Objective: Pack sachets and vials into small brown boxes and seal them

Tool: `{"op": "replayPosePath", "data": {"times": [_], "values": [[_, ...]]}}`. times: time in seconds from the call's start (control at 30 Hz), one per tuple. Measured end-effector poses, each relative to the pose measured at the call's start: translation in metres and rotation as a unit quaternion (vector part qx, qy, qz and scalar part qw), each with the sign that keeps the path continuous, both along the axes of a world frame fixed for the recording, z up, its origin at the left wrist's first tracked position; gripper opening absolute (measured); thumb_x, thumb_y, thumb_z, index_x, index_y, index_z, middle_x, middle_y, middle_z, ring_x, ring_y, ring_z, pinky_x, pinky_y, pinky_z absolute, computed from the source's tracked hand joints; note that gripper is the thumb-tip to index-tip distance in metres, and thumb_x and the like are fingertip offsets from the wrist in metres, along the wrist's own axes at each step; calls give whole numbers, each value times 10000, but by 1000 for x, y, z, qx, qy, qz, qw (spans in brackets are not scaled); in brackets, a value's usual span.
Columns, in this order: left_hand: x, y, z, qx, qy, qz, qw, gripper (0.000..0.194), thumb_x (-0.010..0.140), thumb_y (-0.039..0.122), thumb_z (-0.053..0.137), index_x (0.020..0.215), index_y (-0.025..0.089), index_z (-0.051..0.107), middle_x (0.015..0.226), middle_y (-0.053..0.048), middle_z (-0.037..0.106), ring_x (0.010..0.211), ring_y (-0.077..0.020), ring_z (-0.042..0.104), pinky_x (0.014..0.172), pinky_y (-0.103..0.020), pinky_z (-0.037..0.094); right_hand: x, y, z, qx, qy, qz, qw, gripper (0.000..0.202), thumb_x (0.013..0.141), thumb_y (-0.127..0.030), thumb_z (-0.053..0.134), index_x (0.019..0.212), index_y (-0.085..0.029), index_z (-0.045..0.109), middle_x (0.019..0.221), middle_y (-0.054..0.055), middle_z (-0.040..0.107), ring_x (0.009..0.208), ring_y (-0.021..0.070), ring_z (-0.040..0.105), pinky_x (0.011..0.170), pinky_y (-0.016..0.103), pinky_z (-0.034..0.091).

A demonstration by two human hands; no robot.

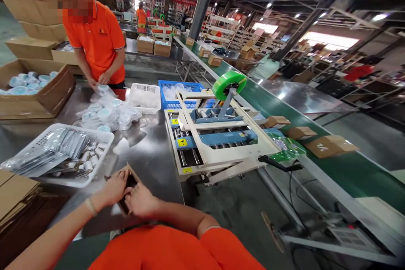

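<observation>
A small brown cardboard box (pixel 134 176) stands open near the table's front edge. My left hand (pixel 114 186) grips its far left side, fingers bent over the edge. On the near right side, my right hand (pixel 141 199) holds the box with curled fingers. Just left of my hands, a white basket (pixel 103 141) contains flat plastic-wrapped packets (pixel 68 145) and small white and brown pieces (pixel 91 158). Behind it lies a pile of bagged round white and light-blue items (pixel 106 114).
Across the metal table (pixel 148 152), a person in an orange shirt (pixel 99 38) handles a bagged item. A taping machine (pixel 221 135) with green tape (pixel 229 84) stands right. Beyond it, a green conveyor (pixel 332 152) carries boxes. A large carton (pixel 53 97) sits left.
</observation>
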State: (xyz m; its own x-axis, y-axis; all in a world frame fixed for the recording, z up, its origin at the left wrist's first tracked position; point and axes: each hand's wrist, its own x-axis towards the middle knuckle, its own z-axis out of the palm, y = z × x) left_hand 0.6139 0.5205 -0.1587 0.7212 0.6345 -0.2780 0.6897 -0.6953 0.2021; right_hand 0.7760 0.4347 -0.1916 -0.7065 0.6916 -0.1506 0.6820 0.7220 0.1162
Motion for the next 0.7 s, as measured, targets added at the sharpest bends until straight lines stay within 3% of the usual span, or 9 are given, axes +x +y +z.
{"op": "replayPosePath", "data": {"times": [0.1, 0.17, 0.2, 0.27, 0.37, 0.43, 0.5, 0.63, 0.7], "values": [[-13, 10, 20, -82, -15, -71, 994, 319, 968, 474, 653, 1074, 252, 856, 1249, -169, 827, 1243, -398, 751, 1096, -517, 588, 50, 24, 35, -68, 35, 20, 997, 304, 1123, -343, 594, 1055, -328, 890, 1100, 47, 879, 1174, 238, 796, 1141, 394, 598], [-7, 15, 30, -97, -21, -60, 993, 229, 988, 327, 624, 870, 218, 788, 1064, -150, 822, 1068, -343, 747, 1047, -470, 558, 76, 45, 57, -92, 78, 23, 992, 260, 1103, -259, 632, 1149, -300, 884, 1210, 57, 860, 1254, 234, 754, 1222, 382, 540], [-1, 17, 30, -106, -27, -46, 993, 200, 983, 273, 625, 863, 202, 768, 1037, -146, 811, 1051, -324, 730, 1057, -452, 536, 82, 57, 65, -96, 101, 0, 990, 251, 1090, -249, 658, 1216, -271, 873, 1273, 70, 846, 1276, 242, 741, 1214, 385, 544], [12, 18, 23, -113, -42, -8, 993, 158, 988, 231, 630, 1025, 174, 773, 1142, -160, 792, 1160, -336, 684, 1121, -468, 484, 84, 74, 71, -49, 157, -144, 976, 336, 1093, -309, 688, 1386, -209, 816, 1399, 132, 798, 1358, 297, 700, 1234, 451, 532], [22, 9, 0, -38, -85, 150, 984, 448, 946, 377, 795, 1294, 118, 684, 1434, -258, 651, 1389, -453, 538, 1182, -564, 419, 63, 74, 57, -44, 166, -309, 936, 794, 993, -556, 842, 1627, -123, 640, 1567, 264, 679, 1446, 421, 639, 1239, 563, 518], [22, -1, -16, -1, -130, 303, 944, 669, 890, 528, 890, 1318, 87, 623, 1439, -289, 587, 1387, -487, 507, 1146, -582, 438, 44, 54, 41, -100, 128, -318, 934, 1138, 838, -664, 962, 1721, -99, 521, 1665, 323, 581, 1459, 478, 621, 1216, 590, 527], [21, -10, -30, -16, -207, 419, 884, 804, 866, 642, 911, 1325, 76, 571, 1409, -282, 557, 1378, -474, 491, 1128, -589, 450, 30, 32, 26, -114, 99, -314, 937, 1269, 765, -643, 1021, 1767, -108, 454, 1758, 344, 469, 1524, 524, 556, 1243, 639, 485], [20, -19, -47, -54, -417, 489, 765, 930, 831, 644, 951, 1424, 118, 463, 1442, -232, 518, 1393, -384, 470, 1231, -596, 415, 35, 22, 10, -86, 155, -347, 921, 1038, 875, -462, 956, 1757, -172, 492, 1799, 314, 431, 1582, 528, 483, 1306, 730, 364], [13, -24, -48, -57, -458, 520, 718, 982, 844, 580, 955, 1524, 155, 389, 1491, -216, 509, 1416, -351, 493, 1256, -567, 434, 46, 33, 7, -114, 260, -399, 872, 947, 908, -433, 896, 1735, -173, 513, 1754, 291, 502, 1552, 482, 530, 1305, 692, 409]]}}
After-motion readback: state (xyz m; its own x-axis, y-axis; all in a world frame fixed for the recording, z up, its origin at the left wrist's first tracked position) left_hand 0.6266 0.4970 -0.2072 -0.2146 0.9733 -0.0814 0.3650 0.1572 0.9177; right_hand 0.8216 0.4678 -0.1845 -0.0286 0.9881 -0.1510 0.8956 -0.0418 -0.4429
